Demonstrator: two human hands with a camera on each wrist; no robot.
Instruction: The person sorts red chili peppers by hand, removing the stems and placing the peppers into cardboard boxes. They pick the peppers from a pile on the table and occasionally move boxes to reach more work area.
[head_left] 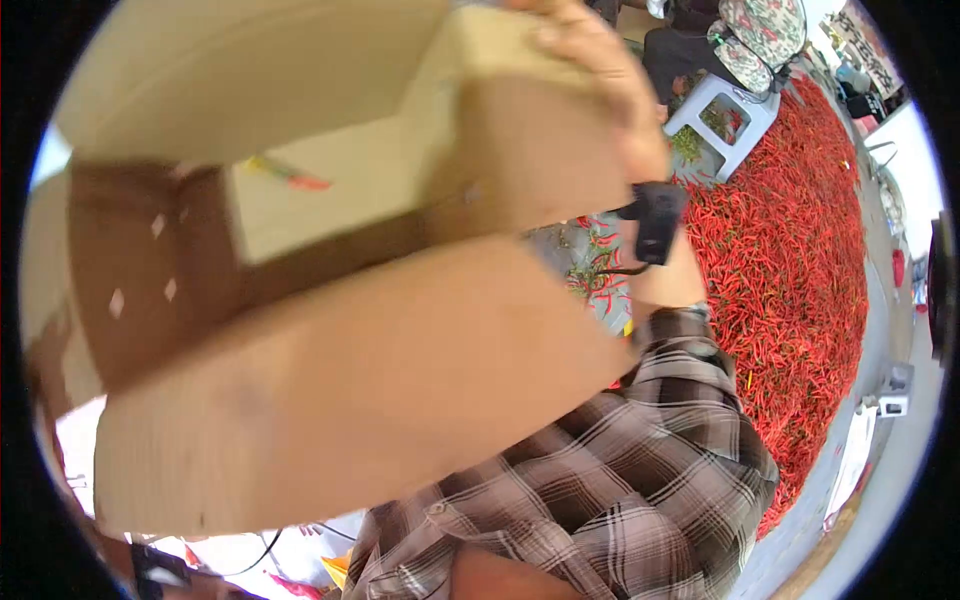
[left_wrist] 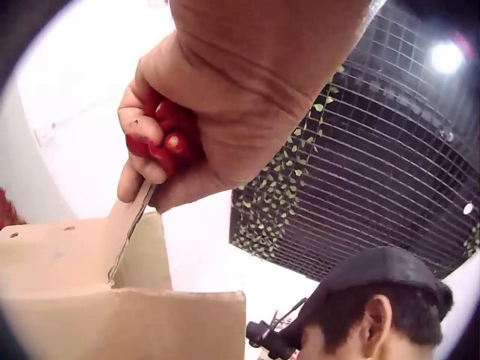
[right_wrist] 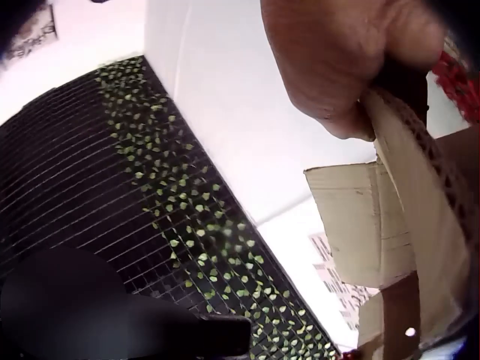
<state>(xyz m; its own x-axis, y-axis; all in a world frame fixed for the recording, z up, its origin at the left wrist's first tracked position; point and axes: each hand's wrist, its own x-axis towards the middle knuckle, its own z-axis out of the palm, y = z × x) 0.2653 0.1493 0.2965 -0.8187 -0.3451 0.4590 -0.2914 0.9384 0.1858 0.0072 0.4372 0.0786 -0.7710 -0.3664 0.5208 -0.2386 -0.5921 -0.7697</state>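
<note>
A brown cardboard box (head_left: 400,370) is raised and tilted in front of the chest, its flaps spread and its inside facing the head camera. One red chili pepper (head_left: 305,183) with a green stem lies inside it. In the left wrist view, my left hand (left_wrist: 225,97) curls round several red chili peppers (left_wrist: 176,139) while its fingertips pinch the edge of a box flap (left_wrist: 129,225). My right hand (head_left: 610,80) grips the far right side of the box; up close, its thumb and fingers hold a cardboard flap (right_wrist: 412,180).
A large heap of red chili peppers (head_left: 780,300) spreads over the floor at the right. A grey plastic stool (head_left: 745,125) stands at its far edge, beside a person in floral sleeves (head_left: 765,35). More peppers and stems lie on the floor behind the box.
</note>
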